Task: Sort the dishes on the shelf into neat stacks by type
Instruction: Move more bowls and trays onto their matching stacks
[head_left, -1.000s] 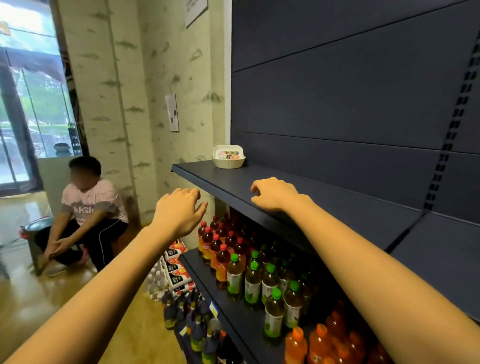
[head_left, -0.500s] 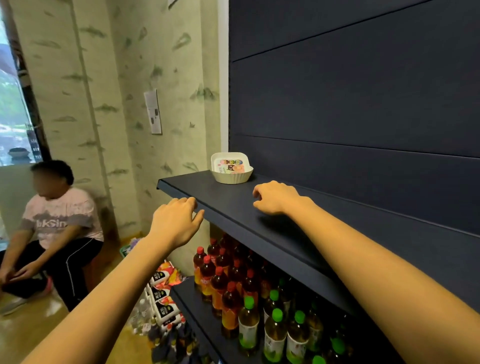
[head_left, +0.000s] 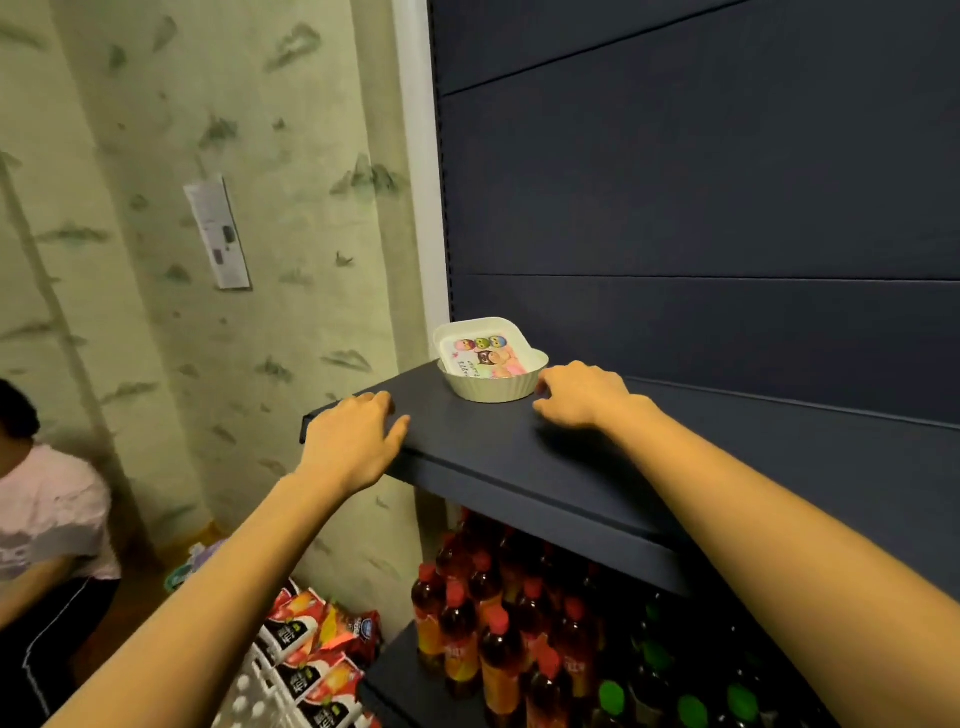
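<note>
On the dark blue shelf (head_left: 519, 457) the sorting looks barely begun: the only dishes in view are of different types and sit nested. Both hands hold nothing. The left hand (head_left: 353, 441) rests relaxed on the front edge. The right hand (head_left: 582, 395), fingers loosely bent, is just beside, perhaps touching, the one ribbed pale bowl (head_left: 493, 387) at the shelf's far left end. One square printed plate (head_left: 480, 343) lies tilted in it.

Small shop: dark retail shelving (head_left: 519, 467), rows of bottled drinks (head_left: 498, 649) below, snack packets (head_left: 311, 639) stacked beside.
</note>
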